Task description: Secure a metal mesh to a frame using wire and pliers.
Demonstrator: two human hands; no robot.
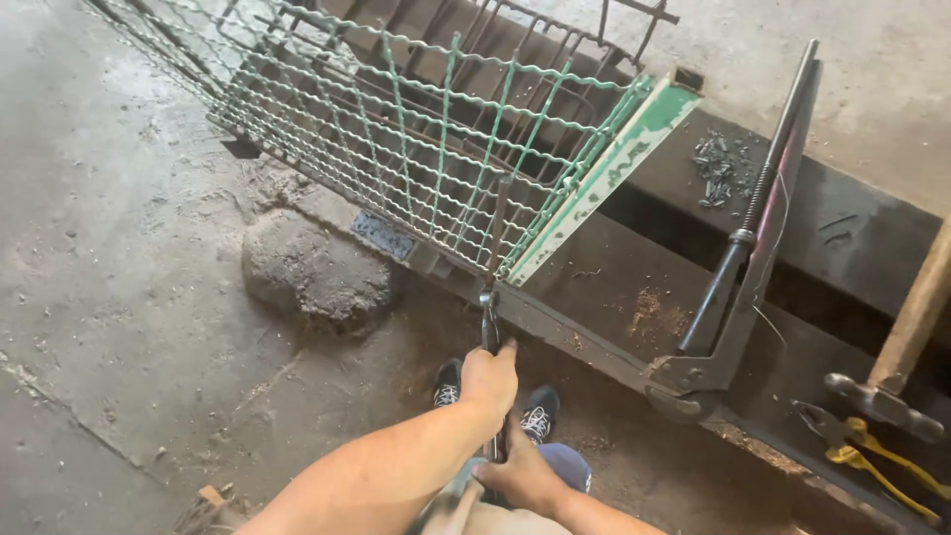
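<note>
A long-handled metal tool (490, 297), dark and slim, was seen near the centre of the frame, gripped by both hands of the person wearing the camera. The left hand (489, 379) was wrapped in a closed fist around the tool's upper handle, just below its pivot. The right hand (522, 476) was curled around the lower end of the handles, at the bottom centre of the frame. The tool's narrow tip was pushed up into the lower edge of a wire mesh panel (436, 129), woven from crimped, green-painted wire with worn, rusty patches, which filled the upper middle of the frame. The panel was bordered on its right by a flat green-and-white painted frame bar (604, 178). Everything rested on a dark steel workbench (644, 297) running diagonally toward the lower right. A long black lever with a spring (758, 198) was mounted on the bench at the right, and yellow-handled pliers (872, 461) lay at the lower right. Below the hands, black shoes (535, 416) stood on a dusty concrete floor (99, 297).
</note>
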